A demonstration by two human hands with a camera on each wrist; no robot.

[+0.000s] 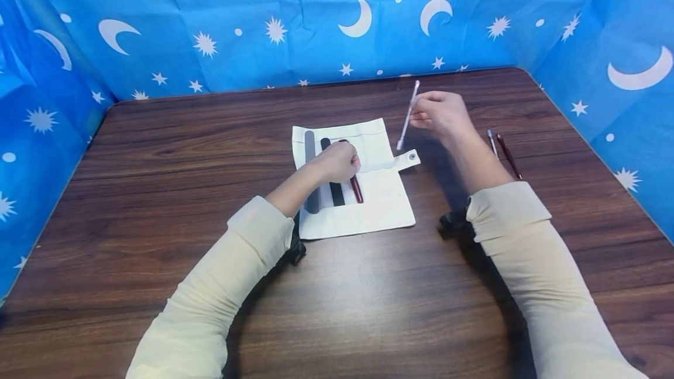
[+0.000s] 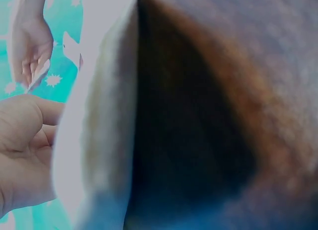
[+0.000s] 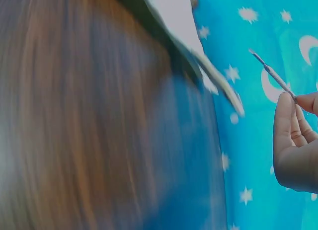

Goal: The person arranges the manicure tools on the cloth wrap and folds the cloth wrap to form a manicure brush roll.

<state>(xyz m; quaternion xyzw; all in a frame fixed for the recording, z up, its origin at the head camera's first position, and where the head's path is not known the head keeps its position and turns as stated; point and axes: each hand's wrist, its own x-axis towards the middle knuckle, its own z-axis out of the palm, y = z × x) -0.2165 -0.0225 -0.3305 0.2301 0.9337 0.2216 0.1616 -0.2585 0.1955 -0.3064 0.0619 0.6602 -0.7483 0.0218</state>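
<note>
A white cloth roll pouch (image 1: 381,209) lies open on the table, its snap tab (image 1: 408,159) sticking out to the right. Tucked in its slots are a grey nail file (image 1: 310,162), a black nail file (image 1: 337,195) and a dark red tool (image 1: 357,190). My left hand (image 1: 337,162) pinches the cloth by the pocket edge, covering part of the black file and the red tool; in the left wrist view the cloth hides its fingertips. Raised beyond the tab, my right hand (image 1: 441,114) holds a slim metal cuticle pusher (image 3: 276,77) between thumb and fingers.
To the right, past my right forearm, a short silver tool (image 1: 492,144) and a dark red-brown tool (image 1: 508,157) lie side by side on the brown wooden table (image 1: 158,192). A blue curtain (image 1: 316,28) with moons and stars hangs along the table's far edge and sides.
</note>
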